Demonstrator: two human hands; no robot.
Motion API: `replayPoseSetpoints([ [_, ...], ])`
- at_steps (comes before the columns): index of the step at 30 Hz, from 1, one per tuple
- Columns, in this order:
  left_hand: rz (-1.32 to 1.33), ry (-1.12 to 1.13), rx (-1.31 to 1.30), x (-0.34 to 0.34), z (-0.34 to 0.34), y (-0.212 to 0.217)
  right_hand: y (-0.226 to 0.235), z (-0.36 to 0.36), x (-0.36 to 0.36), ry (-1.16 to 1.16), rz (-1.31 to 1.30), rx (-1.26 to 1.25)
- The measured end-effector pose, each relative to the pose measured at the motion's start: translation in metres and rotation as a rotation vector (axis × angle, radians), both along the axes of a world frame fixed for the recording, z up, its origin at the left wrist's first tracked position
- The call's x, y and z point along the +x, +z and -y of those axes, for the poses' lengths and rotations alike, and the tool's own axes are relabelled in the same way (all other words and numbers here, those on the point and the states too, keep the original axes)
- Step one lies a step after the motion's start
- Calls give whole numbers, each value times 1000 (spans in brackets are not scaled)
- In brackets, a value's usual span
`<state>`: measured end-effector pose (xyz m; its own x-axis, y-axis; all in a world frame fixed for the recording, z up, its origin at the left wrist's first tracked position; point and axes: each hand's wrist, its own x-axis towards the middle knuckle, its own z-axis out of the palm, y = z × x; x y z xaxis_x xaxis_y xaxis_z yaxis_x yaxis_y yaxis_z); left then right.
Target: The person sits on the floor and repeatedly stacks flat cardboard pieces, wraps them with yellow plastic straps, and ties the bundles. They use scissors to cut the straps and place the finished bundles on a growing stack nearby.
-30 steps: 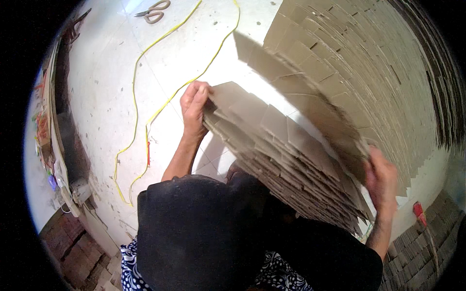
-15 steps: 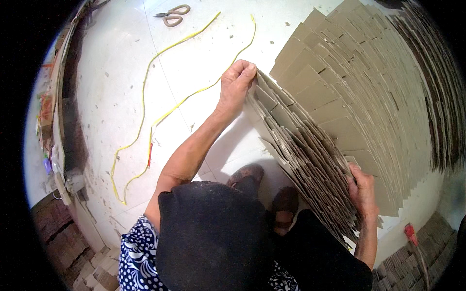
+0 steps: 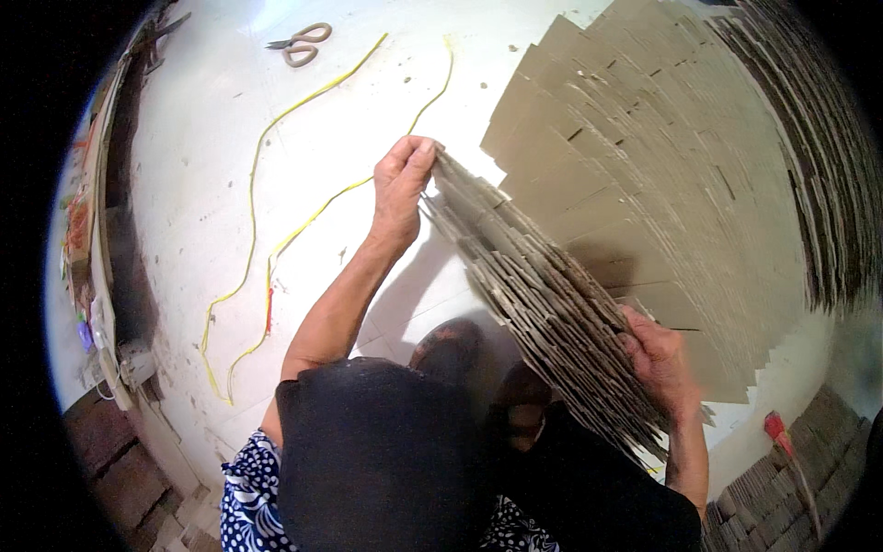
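Note:
A thick bundle of brown cardboard sheets (image 3: 552, 304) stands on edge, slanting in front of my legs. My left hand (image 3: 405, 175) is closed around its far upper corner, thumb on top. At the near right end, my right hand (image 3: 658, 359) grips the bundle's side, its fingers partly hidden behind the sheets. Just beyond lies a broad fanned-out spread of cardboard sheets (image 3: 644, 184), overlapping like shingles. Left of the bundle, a yellow strap (image 3: 253, 202) lies in a long loop on the floor, passing beneath my left hand. Scissors (image 3: 302, 44) with brown handles lie at the far left.
Dark stacked cardboard (image 3: 819, 166) stands along the far right. A red-ended tool (image 3: 778, 431) rests by more stacked cardboard (image 3: 809, 469) at the lower right. Along the left runs a low board edge (image 3: 106, 212). My shoes (image 3: 451, 348) are under the bundle. Small scraps dot the pale floor.
The bundle's sheets have come closer together, and both hands have shifted left with it. My view has also moved slightly, so the floor items sit further left.

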<state>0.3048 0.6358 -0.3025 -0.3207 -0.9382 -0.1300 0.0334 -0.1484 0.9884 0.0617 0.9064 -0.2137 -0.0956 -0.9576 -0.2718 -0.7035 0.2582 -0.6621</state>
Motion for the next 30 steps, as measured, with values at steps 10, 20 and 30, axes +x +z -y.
replayPoseSetpoints([
  [10, -117, 77, 52, 5, -18, -5, -4, -41, -15, -160, -389, -339],
  [20, -42, 91, -117, 12, -19, -4, 10, -58, -34, -163, -739, -161],
  [30, 1, 49, -301, 18, -19, -14, 10, -45, -38, -172, -386, -142],
])
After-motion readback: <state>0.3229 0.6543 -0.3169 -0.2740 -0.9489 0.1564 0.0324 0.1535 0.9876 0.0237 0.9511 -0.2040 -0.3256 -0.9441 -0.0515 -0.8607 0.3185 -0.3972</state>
